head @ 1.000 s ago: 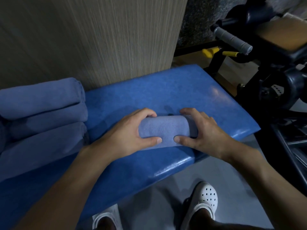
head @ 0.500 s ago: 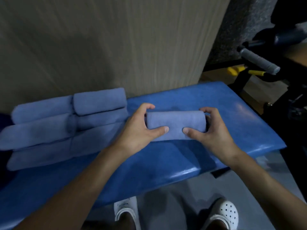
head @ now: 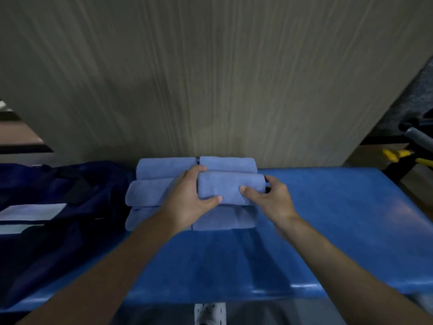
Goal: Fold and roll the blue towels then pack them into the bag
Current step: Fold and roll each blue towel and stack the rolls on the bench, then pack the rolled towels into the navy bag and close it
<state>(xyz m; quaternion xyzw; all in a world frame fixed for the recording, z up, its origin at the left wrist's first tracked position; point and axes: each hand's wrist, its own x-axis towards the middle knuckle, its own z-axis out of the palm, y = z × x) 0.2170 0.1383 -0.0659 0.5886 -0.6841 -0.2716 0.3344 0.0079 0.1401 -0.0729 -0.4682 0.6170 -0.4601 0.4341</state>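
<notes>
Evidently a rolled towel [head: 230, 188] is gripped at its ends by the left hand [head: 187, 202] and right hand [head: 271, 200], just over the stacked towels [head: 152, 191] by the wall [head: 210, 90]. Lowering into the gap is likely called for next. The bag [head: 58, 207] lies left of the stack, and bare desk [head: 328, 219] is seen to the right.

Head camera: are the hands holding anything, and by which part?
Yes, one rolled blue towel. The left hand grips its left end and the right hand its right end, thumbs on the near side, fingers curled round behind.
</notes>
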